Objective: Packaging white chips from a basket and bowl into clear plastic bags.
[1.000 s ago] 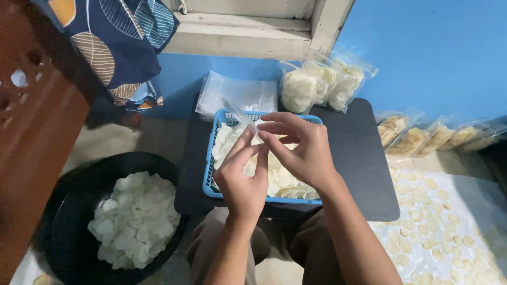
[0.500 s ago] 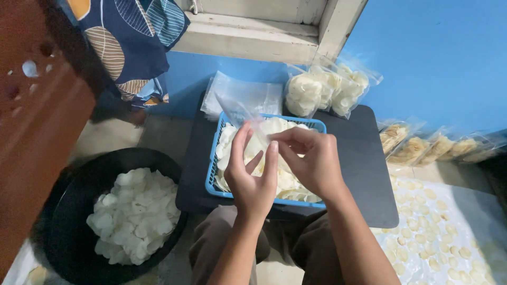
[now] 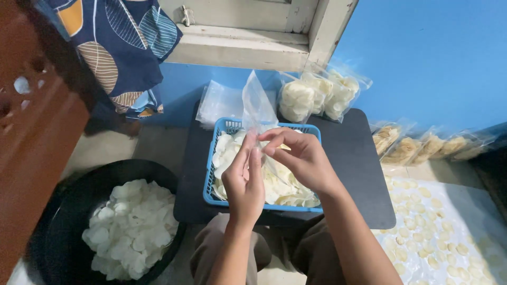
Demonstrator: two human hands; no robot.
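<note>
Both my hands hold a thin clear plastic bag (image 3: pixel 257 105) upright over a blue plastic basket (image 3: pixel 264 205) full of pale round raw crackers (image 3: pixel 227 150). My left hand (image 3: pixel 244 184) pinches the bag's lower edge with thumb and fingers pressed together. My right hand (image 3: pixel 300 157) grips the same edge from the right, fingers curled toward the left hand. The bag looks empty and stands above my fingertips. The basket sits on a low black table (image 3: pixel 354 174) in front of my knees.
A black basin (image 3: pixel 58 221) of white crackers sits on the floor at left. Filled clear bags (image 3: pixel 317 95) and a stack of empty bags (image 3: pixel 219 103) lie at the table's far edge. More filled bags (image 3: pixel 422 145) line the blue wall; crackers are spread on a sheet (image 3: pixel 449 237) at right.
The bag has been raised and now stands taller above my fingers. My hands have drawn closer together at its lower edge, over the basket.
</note>
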